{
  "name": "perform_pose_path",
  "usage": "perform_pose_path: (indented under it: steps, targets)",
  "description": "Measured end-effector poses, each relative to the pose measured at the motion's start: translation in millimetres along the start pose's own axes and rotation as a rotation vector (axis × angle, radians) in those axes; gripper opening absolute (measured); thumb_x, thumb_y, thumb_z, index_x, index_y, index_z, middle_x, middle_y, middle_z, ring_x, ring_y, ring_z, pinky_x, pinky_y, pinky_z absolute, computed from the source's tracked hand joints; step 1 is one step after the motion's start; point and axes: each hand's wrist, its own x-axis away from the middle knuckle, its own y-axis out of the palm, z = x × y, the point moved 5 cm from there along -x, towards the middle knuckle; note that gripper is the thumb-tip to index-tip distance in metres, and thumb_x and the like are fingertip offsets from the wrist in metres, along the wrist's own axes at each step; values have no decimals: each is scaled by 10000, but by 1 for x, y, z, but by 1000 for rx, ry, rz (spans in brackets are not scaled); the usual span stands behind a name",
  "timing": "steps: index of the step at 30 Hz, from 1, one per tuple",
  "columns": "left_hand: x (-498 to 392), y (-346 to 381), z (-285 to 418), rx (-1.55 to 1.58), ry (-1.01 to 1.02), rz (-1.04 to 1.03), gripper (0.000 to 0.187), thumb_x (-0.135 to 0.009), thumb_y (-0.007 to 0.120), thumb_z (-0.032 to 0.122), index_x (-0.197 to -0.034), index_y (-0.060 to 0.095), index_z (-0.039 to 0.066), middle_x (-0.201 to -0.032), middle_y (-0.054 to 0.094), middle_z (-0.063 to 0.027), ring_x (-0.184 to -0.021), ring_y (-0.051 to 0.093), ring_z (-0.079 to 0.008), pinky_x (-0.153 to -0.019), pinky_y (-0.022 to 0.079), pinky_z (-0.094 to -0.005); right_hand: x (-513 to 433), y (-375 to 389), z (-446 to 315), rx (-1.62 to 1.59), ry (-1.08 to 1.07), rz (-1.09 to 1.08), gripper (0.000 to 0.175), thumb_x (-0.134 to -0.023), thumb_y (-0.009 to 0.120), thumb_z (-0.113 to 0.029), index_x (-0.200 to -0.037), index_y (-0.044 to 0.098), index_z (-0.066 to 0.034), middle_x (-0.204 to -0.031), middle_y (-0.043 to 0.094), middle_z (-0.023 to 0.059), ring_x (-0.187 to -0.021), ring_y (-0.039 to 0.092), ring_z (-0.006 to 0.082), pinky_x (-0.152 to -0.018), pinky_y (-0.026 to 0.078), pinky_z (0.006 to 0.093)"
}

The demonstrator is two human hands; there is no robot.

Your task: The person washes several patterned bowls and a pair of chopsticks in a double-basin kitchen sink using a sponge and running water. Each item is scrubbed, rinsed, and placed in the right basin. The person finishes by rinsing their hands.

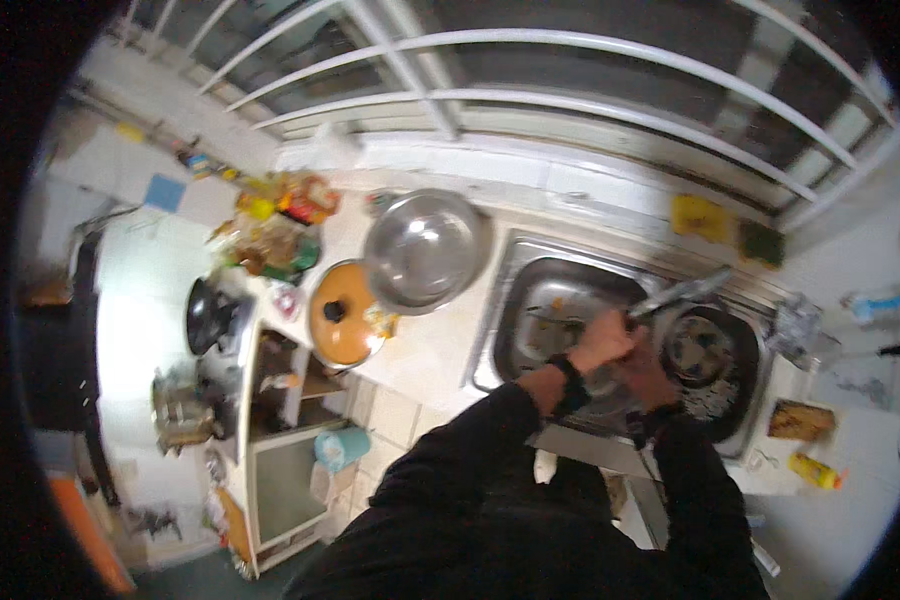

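Both hands are together over the double-bowl stainless steel sink (pixel 495 330), below the faucet spout (pixel 679 291). My left hand (pixel 604 343) is at the divider side of the left bowl, close under the spout, its fingers blurred. My right hand (pixel 645 375) is just right of it, against or very near it, darker and blurred. Whether either hand holds something cannot be made out. Some small scraps lie in the left bowl. In the right bowl a round metal strainer or pan (pixel 697 351) holds dark pieces, with pale bits beside it.
A large metal basin (pixel 424 251) and an orange-looking round lid (pixel 343 313) are on the counter to the left, near food packages (pixel 307 199). Right of the sink are a brown sponge or block (pixel 801 421) and a yellow bottle (pixel 816 471). Window bars run behind.
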Motion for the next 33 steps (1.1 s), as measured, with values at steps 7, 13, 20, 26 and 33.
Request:
perform_pose_path:
  steps: [7, 13, 20, 26, 33]
  targets:
    - [-14, 21, -22, 51, 192, -278, 484, -1004, 680, 499, -1047, 732, 19, -901, 742, -169, -833, 714, -276, -764, 547, -431, 11, -15, 50, -581, 603, 379, 486, -1001, 613, -209, -1454, 552, -43, -1403, 607, 159, -1305, 568, 328, -1105, 464, 472]
    - [-19, 25, -63, 33, 4, -382, 448, -984, 687, 501, -1080, 734, 67, -958, 756, -183, -954, 729, -387, -827, 549, -467, -2, -127, 44, 255, 314, 887, 283, -1018, 584, -232, -1244, 632, -68, -947, 662, 87, -800, 658, 282, -697, 557, 424]
    - [-30, 22, -66, 28, 110, -277, 345, -1006, 698, 386, -1018, 707, 41, -848, 727, -147, -794, 697, -279, -762, 539, -439, 5, -209, -27, 536, 349, 955, 413, -936, 691, -231, -1243, 672, 44, -1096, 719, 308, -989, 720, 434, -841, 572, 487]
    - [-32, 22, -63, 24, 133, -244, 270, -979, 739, 313, -1026, 718, 48, -882, 753, -146, -852, 745, -272, -770, 560, -423, 0, -200, -28, 467, 501, 857, 452, -926, 716, -274, -1258, 670, 28, -1170, 709, 290, -1084, 689, 443, -955, 546, 504]
    - [-26, 20, -61, 8, 230, -326, 273, -1000, 709, 289, -1058, 708, 22, -900, 754, -137, -873, 748, -248, -768, 579, -422, 0, -193, -52, 561, 453, 870, 474, -965, 696, -316, -1257, 670, 56, -1126, 736, 265, -1094, 709, 400, -919, 552, 451]
